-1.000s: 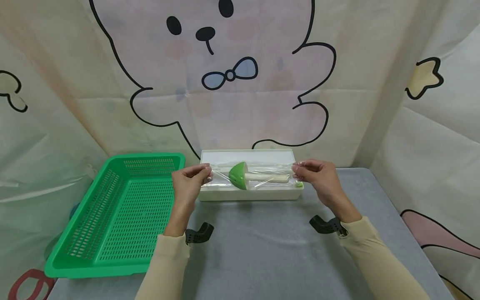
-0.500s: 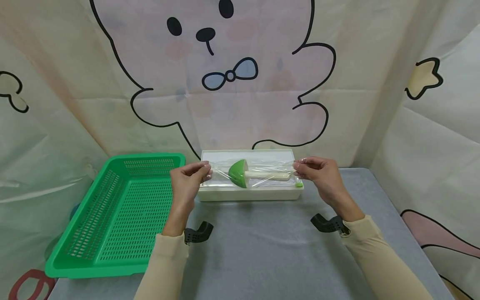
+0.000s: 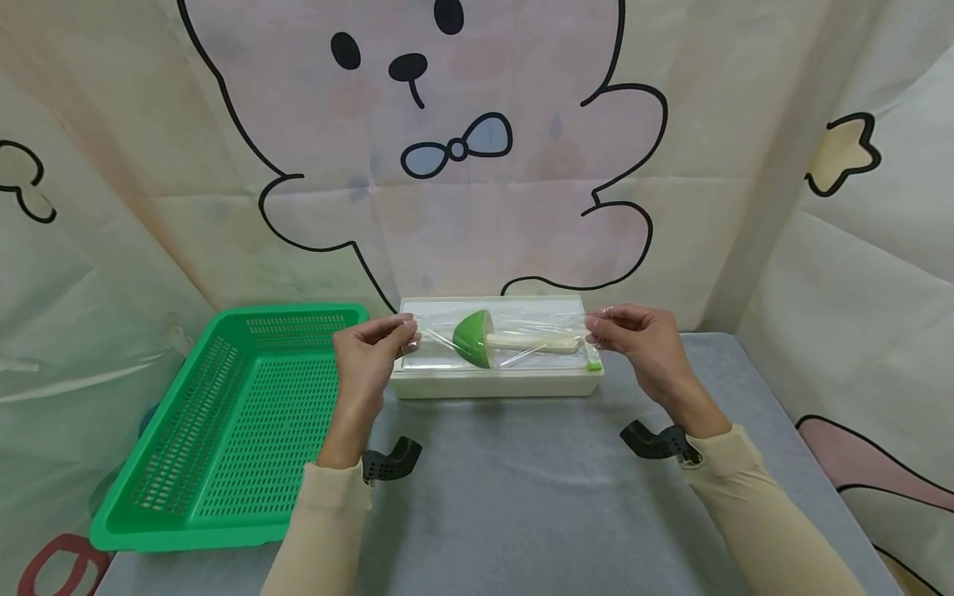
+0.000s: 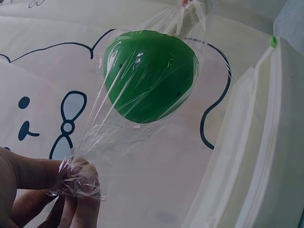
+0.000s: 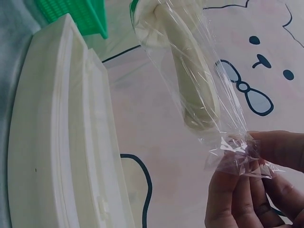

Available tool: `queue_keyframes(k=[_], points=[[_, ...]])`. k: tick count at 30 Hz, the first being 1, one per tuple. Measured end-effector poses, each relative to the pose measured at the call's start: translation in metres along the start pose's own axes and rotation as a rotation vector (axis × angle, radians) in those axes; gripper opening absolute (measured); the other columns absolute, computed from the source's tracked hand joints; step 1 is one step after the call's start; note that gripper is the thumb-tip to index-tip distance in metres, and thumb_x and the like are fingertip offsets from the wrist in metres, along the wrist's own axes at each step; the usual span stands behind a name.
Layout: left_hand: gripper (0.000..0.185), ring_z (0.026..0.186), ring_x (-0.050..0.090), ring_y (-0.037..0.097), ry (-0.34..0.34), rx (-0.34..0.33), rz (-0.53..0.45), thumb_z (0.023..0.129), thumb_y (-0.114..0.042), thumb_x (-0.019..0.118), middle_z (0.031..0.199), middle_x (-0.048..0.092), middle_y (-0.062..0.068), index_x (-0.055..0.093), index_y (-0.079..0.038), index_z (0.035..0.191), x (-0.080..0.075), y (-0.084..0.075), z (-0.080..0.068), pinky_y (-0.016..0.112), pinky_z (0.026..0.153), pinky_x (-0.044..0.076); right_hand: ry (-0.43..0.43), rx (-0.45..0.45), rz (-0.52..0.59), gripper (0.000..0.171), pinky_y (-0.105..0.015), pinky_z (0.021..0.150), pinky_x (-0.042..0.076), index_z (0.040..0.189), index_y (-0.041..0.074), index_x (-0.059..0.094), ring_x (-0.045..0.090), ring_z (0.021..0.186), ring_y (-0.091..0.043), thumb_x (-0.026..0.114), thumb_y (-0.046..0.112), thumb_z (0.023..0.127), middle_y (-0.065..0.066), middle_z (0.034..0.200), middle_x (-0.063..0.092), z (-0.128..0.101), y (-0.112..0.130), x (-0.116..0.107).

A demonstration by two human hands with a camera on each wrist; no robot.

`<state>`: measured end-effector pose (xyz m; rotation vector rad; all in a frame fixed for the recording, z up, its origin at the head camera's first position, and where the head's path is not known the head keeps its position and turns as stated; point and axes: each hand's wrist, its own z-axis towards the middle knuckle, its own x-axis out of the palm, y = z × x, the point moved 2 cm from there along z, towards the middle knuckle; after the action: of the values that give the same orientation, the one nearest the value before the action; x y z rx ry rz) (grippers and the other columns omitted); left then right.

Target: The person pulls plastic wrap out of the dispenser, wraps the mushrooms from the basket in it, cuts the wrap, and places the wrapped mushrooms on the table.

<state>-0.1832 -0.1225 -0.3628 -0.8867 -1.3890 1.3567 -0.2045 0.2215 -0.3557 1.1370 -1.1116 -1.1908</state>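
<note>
Nearest on the grey table (image 3: 522, 497) are the two cream sleeves. Beyond them, the left hand (image 3: 365, 360) pinches the bunched left end of the clear plastic film (image 3: 522, 331), and the right hand (image 3: 641, 339) pinches its bunched right end. The film is stretched around the toy mushroom with green cap and cream stem (image 3: 507, 339), which hangs just above the white rectangular dispenser box (image 3: 495, 382). The green perforated plastic basket (image 3: 238, 422) stands to the left. The wrapping step seems in hand; the next move probably calls for tightening both ends evenly, without tearing the film.
</note>
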Motion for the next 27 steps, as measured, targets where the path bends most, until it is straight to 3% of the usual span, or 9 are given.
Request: queue_keyframes(k=[12,18,27], points=[[0.023,0.075,0.072,0.014,0.015,0.025,-0.031,0.091,0.004,0.073,0.091,0.073,0.008,0.070,0.016,0.110,0.001,-0.008,0.000,0.034,0.076,0.061,0.012,-0.014,0.017,0.007,-0.027,0.073,0.060,0.096,-0.002,0.073,0.073,0.075,-0.014,0.076,0.001,0.090,-0.003,0.092,0.076,-0.001,0.008,-0.001],[0.017,0.073,0.072,0.014,0.008,0.035,-0.039,0.091,0.004,0.073,0.091,0.073,0.009,0.073,0.013,0.105,0.001,-0.012,-0.001,0.034,0.075,0.061,0.010,-0.008,0.005,0.007,-0.027,0.074,0.060,0.096,-0.001,0.073,0.072,0.076,-0.013,0.077,0.003,0.091,-0.003,0.093,0.076,-0.002,0.012,-0.001],[0.023,0.073,0.072,0.015,0.031,0.051,-0.088,0.090,0.007,0.073,0.098,0.073,0.015,0.069,0.019,0.109,0.001,-0.019,-0.003,0.033,0.076,0.061,0.017,-0.004,0.025,0.006,-0.026,0.073,0.060,0.094,0.001,0.075,0.071,0.076,-0.012,0.078,0.005,0.090,-0.004,0.094,0.075,-0.003,0.020,-0.003]])
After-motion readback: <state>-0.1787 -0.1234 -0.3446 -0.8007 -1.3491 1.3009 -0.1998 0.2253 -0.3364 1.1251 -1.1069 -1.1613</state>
